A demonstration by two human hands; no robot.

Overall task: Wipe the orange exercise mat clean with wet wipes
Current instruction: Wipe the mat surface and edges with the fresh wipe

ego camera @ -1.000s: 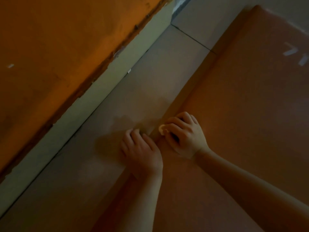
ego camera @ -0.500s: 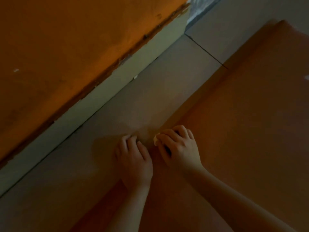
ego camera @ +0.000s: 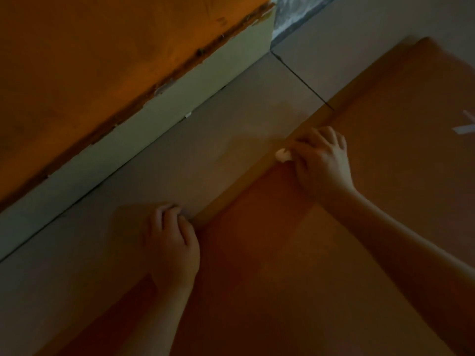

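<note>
right grip [ego camera: 321, 160] farther along, around wipe [ego camera: 283, 155]

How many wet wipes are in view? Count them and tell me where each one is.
1. The wet wipe is gripped by the right hand at the edge of the orange mat, beside the floor. More could be hidden beneath it.

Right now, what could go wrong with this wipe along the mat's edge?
The wet wipe sits bunched under the right hand at the border of the orange mat, so it may slide onto the floor and drag dirt back. The left hand rests only at the edge, so the mat could shift.
</note>
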